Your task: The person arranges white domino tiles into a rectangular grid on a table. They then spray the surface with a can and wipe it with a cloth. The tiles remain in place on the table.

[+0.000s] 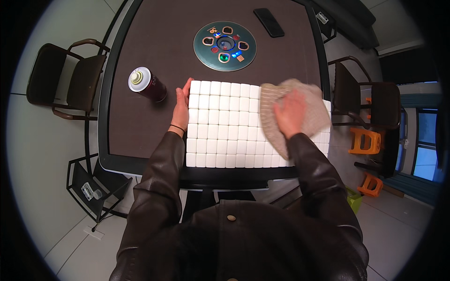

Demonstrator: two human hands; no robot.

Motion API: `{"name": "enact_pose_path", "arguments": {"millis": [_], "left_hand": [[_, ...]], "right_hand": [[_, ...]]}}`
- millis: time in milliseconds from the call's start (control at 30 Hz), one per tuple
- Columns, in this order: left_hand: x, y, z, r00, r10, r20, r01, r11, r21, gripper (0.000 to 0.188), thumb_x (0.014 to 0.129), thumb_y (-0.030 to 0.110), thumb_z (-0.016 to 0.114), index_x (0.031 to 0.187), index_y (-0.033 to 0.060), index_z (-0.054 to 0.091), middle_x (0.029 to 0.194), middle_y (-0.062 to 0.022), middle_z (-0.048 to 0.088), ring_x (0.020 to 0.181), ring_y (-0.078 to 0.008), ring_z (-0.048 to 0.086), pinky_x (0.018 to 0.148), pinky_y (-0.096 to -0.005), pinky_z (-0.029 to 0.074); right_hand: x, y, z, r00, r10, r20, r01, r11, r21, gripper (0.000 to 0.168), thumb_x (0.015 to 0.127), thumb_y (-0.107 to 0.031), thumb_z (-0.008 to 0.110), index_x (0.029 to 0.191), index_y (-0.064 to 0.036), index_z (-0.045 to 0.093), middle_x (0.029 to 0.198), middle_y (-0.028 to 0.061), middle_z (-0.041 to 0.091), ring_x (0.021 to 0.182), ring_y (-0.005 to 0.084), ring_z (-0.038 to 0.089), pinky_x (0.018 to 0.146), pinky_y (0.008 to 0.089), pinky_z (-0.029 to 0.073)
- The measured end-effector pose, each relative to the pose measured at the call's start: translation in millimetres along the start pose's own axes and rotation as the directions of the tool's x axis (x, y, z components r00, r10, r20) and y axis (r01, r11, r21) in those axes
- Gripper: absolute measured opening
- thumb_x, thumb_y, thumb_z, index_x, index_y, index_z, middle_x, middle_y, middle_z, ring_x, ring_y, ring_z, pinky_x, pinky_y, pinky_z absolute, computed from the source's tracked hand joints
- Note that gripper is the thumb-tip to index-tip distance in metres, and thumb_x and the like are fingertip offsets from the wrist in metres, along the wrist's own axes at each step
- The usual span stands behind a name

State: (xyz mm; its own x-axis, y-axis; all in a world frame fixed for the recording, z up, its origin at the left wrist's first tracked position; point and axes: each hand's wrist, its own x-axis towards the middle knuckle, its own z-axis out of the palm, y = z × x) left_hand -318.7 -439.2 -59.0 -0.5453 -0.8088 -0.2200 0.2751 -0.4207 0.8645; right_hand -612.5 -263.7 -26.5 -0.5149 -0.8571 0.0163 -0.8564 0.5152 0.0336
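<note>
A block of white mahjong tiles (225,123), set edge to edge in rows, lies on the brown top of an automatic mahjong table (140,133) at its near side. My left hand (181,110) rests along the block's left edge, palm against the tiles, thumb raised. Some of its fingers are hidden. Spread flat over the right part of the block is a beige cloth (311,112). My right hand (292,112) presses on this cloth and looks blurred. Several tiles under the cloth are covered.
A spray can (147,84) stands left of the tiles. Beyond them is the round control panel (225,65) with lit buttons, and a black smartphone (269,23). Armchairs (86,77) flank the table. Orange plastic stools (365,140) and a black side stand (95,191) are on the floor.
</note>
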Motion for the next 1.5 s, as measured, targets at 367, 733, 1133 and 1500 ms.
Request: {"name": "enact_pose_path", "arguments": {"millis": [367,733,1133,1500], "left_hand": [[3.6,1.1,-13.9,0.99,-0.125,-0.063,0.109,0.972,-0.21,0.081,0.098,0.067,0.023,0.141,0.0014,0.043,0.14,-0.0081,0.05,0.129,-0.0204,0.045,0.111,-0.0327,0.032],[-0.2,13.6,2.0,0.997,-0.076,0.015,0.077,0.973,-0.218,0.085,0.096,0.068,0.013,0.152,0.005,0.023,0.154,-0.0097,0.033,0.14,-0.0226,0.034,0.115,-0.0347,0.027],[-1.9,8.7,0.3,0.998,-0.048,0.045,0.06,0.949,-0.308,0.086,0.096,0.068,0.012,0.152,0.0036,0.021,0.155,-0.0122,0.03,0.142,-0.0237,0.03,0.117,-0.0351,0.023],[0.8,1.0,-15.0,0.988,-0.15,-0.019,0.137,0.939,-0.314,0.09,0.09,0.077,0.026,0.145,0.0058,0.04,0.144,-0.0117,0.046,0.132,-0.0243,0.044,0.11,-0.0353,0.034]], "right_hand": [[-8.8,-218.1,-18.8,0.844,-0.502,-0.189,0.536,0.806,0.253,0.055,0.088,-0.04,0.054,0.126,0.0,0.057,0.145,0.0201,0.042,0.14,0.0442,0.028,0.112,0.0592,0.02],[-132.6,-97.6,-25.8,0.839,-0.542,-0.049,0.531,0.794,0.297,0.05,0.09,-0.034,0.052,0.132,-0.007,0.053,0.143,0.0186,0.045,0.136,0.0383,0.036,0.11,0.0571,0.023],[-88.9,-32.9,-56.5,0.729,-0.396,0.558,0.467,0.884,0.017,0.063,0.085,-0.043,0.059,0.132,-0.002,0.053,0.15,0.0261,0.03,0.142,0.0463,0.019,0.113,0.0601,0.017],[23.9,-228.0,-19.3,0.789,-0.547,-0.28,0.607,0.764,0.218,0.052,0.088,-0.033,0.058,0.134,-0.01,0.05,0.137,0.0174,0.048,0.127,0.0391,0.043,0.102,0.0544,0.034]]}}
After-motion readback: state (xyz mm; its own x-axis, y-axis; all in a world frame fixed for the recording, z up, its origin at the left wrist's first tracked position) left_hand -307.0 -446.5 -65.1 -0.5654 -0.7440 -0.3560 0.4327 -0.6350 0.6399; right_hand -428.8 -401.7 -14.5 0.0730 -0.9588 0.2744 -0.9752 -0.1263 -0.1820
